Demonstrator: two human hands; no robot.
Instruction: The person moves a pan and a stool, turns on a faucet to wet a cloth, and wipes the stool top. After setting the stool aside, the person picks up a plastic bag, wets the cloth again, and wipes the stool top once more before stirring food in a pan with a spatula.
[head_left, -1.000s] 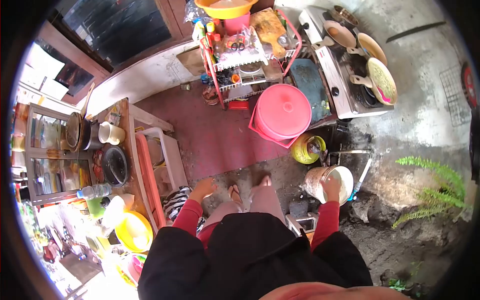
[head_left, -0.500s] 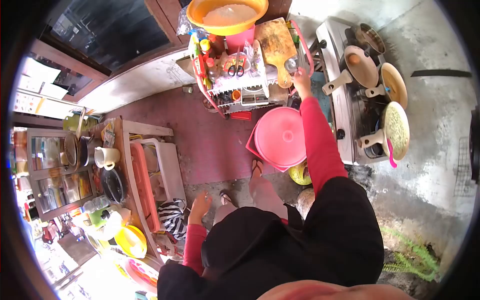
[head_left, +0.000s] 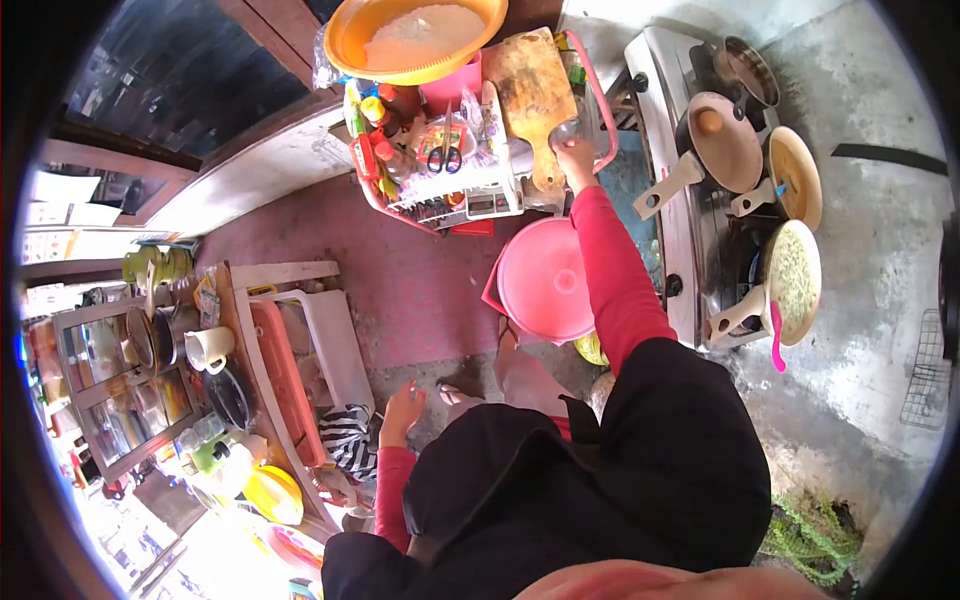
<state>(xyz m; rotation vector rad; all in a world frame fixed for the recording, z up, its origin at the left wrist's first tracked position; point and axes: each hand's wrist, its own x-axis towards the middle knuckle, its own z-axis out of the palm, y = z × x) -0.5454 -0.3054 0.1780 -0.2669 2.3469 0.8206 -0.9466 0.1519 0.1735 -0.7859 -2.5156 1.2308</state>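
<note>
My right hand (head_left: 574, 162) reaches forward to the rack, just right of the handle of a wooden cutting board (head_left: 533, 95). Its fingers are curled; a greyish, clear-looking thing shows at their tips, too small to make out. The board lies on the rack's top beside a pair of scissors (head_left: 445, 157) and several bottles (head_left: 385, 115). My left hand (head_left: 403, 410) hangs low beside my body with its fingers loosely apart, holding nothing. Nearest to it is a black-and-white striped cloth (head_left: 347, 440).
An orange basin (head_left: 345, 50) of white powder stands at the rack's back. A pink round lid (head_left: 540, 285) sits low before me. On the right, several pans rest on the stove (head_left: 665, 150), one with a pink spoon (head_left: 777, 345). A wooden table (head_left: 262, 370) stands left.
My right hand has moved left, closer to the cutting board's handle. My view has shifted a little, so the rack appears further left. My left hand stays low at my side.
</note>
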